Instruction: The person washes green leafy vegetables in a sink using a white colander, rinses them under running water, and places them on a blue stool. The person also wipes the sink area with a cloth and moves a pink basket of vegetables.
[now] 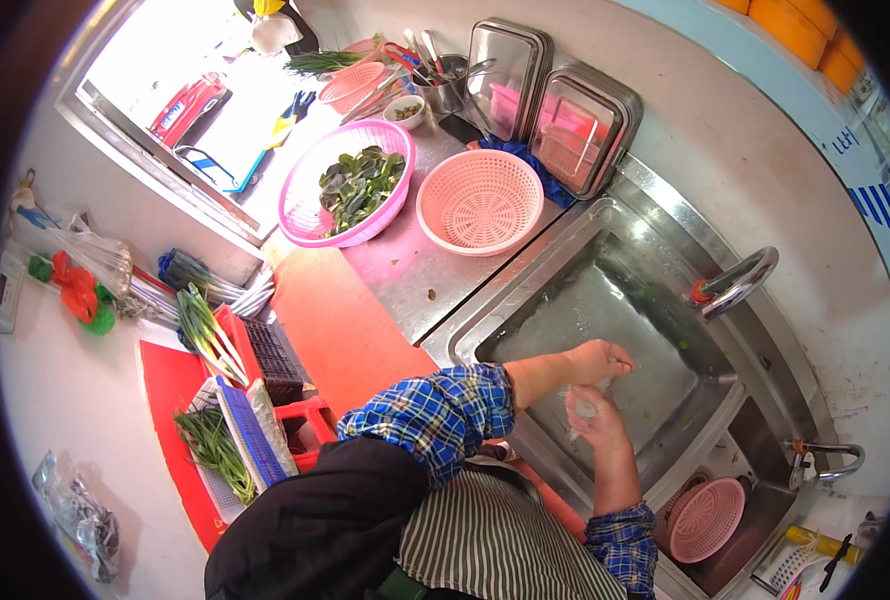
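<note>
Over a stainless-steel sink basin (704,405) with water (602,300) in it, my two bare hands are close together. Reaching in from the left, my left hand (599,361) has its fingers curled and bunched, and nothing shows in them. Just below it, my right hand (596,414) is cupped, palm up. A pale, translucent patch lies in that palm; whether it is water or some small thing I cannot tell. Small green bits float in the water. A chrome faucet (745,281) juts over the basin's far right side.
A pink colander (481,202) and a pink basket with leafy greens (362,187) stand on the steel counter (392,281). Metal trays (591,124) lean against the wall. A second sink holds a pink colander (707,519). Crates with scallions (212,330) and green leaves (216,446) stand at left.
</note>
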Motion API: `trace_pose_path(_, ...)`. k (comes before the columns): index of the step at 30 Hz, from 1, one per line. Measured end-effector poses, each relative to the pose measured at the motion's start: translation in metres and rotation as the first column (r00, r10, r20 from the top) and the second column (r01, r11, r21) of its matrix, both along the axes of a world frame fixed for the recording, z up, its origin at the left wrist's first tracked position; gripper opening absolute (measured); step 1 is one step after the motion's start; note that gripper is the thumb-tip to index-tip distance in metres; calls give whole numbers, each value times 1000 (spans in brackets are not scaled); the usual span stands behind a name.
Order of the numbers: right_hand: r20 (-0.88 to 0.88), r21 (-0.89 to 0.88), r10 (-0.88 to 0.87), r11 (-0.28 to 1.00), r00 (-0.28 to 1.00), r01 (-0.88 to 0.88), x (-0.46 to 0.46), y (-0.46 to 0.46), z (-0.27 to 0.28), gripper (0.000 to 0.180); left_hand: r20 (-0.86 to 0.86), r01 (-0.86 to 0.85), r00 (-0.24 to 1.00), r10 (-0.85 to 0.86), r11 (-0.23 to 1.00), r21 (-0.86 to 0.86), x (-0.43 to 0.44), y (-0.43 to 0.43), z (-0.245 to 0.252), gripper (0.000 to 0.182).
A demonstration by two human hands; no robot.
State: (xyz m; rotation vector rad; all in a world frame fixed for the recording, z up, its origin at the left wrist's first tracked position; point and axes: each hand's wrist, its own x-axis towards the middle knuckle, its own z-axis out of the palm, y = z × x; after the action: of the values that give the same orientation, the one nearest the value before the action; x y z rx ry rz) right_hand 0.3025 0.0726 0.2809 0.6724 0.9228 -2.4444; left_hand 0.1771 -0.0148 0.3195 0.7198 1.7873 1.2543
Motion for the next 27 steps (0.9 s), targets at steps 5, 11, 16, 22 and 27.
trace_pose_path(5,-19,651,-28,758,999,34,3,-25,-24,25,-293,-204,945,145,961,-185,34,10,-22,24)
trace_pose_path(11,-14,949,18,316,1000,8,10,-62,-23,33,-403,-431,870,284,835,-343,64,0,-45,22)
trace_pose_path(16,198,976,222,50,955,-214,16,-66,-22,41,-237,-362,913,332,927,-94,66,-32,-63,26)
trace_pose_path(22,93,990,-186,119,978,-71,50,-31,-61,60,-225,-384,896,382,923,35,44,-98,-13,47)
trace_pose_path(27,38,983,-433,178,900,44,89,-3,-75,64,473,-674,654,591,738,10,-20,-212,19,60)
